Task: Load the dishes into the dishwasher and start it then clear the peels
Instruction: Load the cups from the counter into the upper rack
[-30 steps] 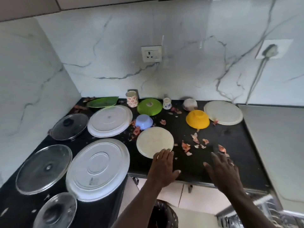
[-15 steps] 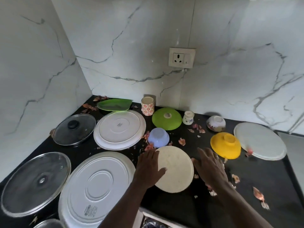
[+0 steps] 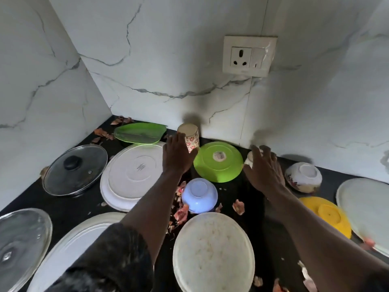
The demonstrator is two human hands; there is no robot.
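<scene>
Dishes lie upside down on a black counter (image 3: 254,199). My left hand (image 3: 177,154) reaches to the back wall, its fingers straight, at the near side of a flowered cup (image 3: 189,135). My right hand (image 3: 264,169) is spread over a small white cup (image 3: 252,158), partly hiding it; whether it touches the cup is unclear. Between the hands sits a green bowl (image 3: 217,161). A blue bowl (image 3: 200,194) and a cream plate (image 3: 212,251) lie nearer me. Pink onion peels (image 3: 181,213) are scattered around the blue bowl.
A white plate (image 3: 130,175), a black-knobbed glass lid (image 3: 74,169) and a green leaf-shaped dish (image 3: 139,133) lie left. A floral bowl (image 3: 303,177), a yellow bowl (image 3: 327,216) and a pale plate (image 3: 366,211) lie right. A large white plate (image 3: 84,245) and a glass lid (image 3: 21,243) are nearest.
Both hands have left the cream plate and moved forward to the back of the counter, the left to the flowered cup, the right to the small white cup. The view has come closer.
</scene>
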